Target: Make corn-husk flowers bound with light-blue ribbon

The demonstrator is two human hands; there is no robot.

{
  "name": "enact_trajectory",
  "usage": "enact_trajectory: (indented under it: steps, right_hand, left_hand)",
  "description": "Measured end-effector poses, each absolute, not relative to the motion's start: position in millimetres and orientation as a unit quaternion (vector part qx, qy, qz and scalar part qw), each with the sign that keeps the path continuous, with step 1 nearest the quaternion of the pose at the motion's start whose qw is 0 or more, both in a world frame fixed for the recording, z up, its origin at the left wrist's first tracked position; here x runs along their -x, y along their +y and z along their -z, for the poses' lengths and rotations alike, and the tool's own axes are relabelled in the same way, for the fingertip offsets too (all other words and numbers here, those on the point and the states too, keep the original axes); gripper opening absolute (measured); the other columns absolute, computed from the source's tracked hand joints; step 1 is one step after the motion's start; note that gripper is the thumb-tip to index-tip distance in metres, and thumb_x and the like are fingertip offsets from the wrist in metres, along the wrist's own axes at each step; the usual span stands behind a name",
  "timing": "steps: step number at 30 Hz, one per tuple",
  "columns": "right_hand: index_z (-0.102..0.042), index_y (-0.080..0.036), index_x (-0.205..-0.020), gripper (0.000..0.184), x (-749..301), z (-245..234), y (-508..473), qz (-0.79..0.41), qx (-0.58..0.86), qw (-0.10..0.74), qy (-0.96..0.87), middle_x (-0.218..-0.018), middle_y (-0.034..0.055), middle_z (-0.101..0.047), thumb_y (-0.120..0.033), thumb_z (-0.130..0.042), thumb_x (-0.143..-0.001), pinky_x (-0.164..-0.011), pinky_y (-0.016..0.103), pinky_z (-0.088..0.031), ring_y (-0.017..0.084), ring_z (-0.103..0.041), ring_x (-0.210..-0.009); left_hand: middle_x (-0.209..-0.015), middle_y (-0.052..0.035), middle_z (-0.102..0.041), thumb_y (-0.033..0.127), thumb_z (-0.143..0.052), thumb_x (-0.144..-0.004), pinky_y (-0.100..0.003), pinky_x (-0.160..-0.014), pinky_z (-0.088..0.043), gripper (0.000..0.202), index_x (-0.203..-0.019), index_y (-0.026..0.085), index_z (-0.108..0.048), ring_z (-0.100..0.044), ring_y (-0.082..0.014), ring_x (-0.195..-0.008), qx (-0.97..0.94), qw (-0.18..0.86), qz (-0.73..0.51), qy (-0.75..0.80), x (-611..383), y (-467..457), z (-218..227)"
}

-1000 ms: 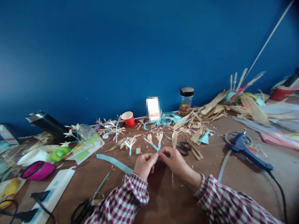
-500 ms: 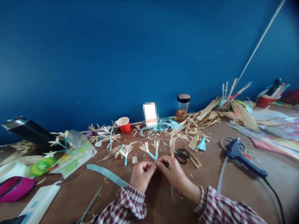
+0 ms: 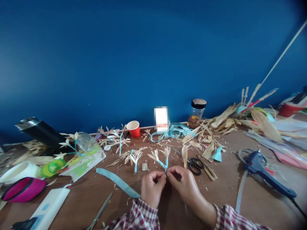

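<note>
Between my two hands stands a forked husk flower sprig (image 3: 165, 159) with pale petals and blue-wrapped stems. My left hand (image 3: 153, 187) pinches the base of its stem between thumb and forefinger. Close beside it, my right hand (image 3: 183, 180) pinches the same stem base from the other side. The fingertips hide the lowest part of the stem. A smaller husk flower (image 3: 135, 159) lies left of the sprig. Past my left wrist stretches a strip of blue ribbon (image 3: 117, 182). Black-handled scissors (image 3: 196, 166) rest beyond my right hand.
A blue glue gun (image 3: 266, 172) with its cord lies at the right. A red paper cup (image 3: 133, 128), a lidded jar (image 3: 196, 113) and coiled ribbon (image 3: 177, 130) stand along the wall. Open scissor blades (image 3: 100, 210), a power strip (image 3: 51, 209) and a black flask (image 3: 43, 131) are leftward.
The view has turned slightly left, so everything sits further right in the picture. Both hands keep their pinch on the sprig's stem.
</note>
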State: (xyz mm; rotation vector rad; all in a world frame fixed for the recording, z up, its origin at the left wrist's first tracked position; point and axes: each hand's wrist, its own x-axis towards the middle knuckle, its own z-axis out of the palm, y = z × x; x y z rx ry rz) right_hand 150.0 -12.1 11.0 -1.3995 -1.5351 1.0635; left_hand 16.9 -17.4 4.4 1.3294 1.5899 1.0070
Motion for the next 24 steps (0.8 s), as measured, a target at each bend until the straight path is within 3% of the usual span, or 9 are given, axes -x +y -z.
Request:
enact_trajectory:
  steps: [6,15,24]
  right_hand:
    - [-0.07,-0.018,-0.081,0.021,-147.4,-9.3,-9.7,-0.459,0.521,0.401,-0.598,-0.076,0.0055,-0.07,-0.033,-0.055,-0.079,-0.064,0.028,-0.046,0.021,-0.062,-0.07]
    - [-0.067,-0.019,-0.083,0.022,-180.0,-36.8,-6.1,-0.395,0.543,0.348,-0.655,-0.076,0.0038,-0.068,-0.034,-0.05,-0.082,-0.065,0.028,-0.044,0.02,-0.06,-0.071]
    - [-0.067,-0.024,-0.085,0.024,-216.0,-80.7,41.5,-0.285,0.512,0.168,-0.792,-0.077,0.0046,-0.069,-0.04,-0.05,-0.081,-0.063,0.03,-0.046,0.02,-0.062,-0.067]
  left_hand:
    - [-0.058,-0.0035,-0.064,0.029,-0.057,-0.073,-0.023,-0.054,-0.042,0.02,-0.066,0.013,-0.067,-0.054,-0.0153,-0.056,-0.545,0.373,-0.421,0.622,-13.2,-19.6,-6.3]
    - [-0.057,-0.0023,-0.061,0.031,-0.055,-0.074,-0.024,-0.056,-0.042,0.022,-0.069,0.013,-0.067,-0.052,-0.0149,-0.056,-0.545,0.344,-0.459,0.611,-5.6,-13.4,-3.4]
    - [-0.058,-0.0034,-0.059,0.024,-0.056,-0.073,-0.024,-0.055,-0.04,0.017,-0.061,0.015,-0.063,-0.049,-0.0136,-0.055,-0.538,0.351,-0.499,0.581,-19.7,-29.3,-4.0]
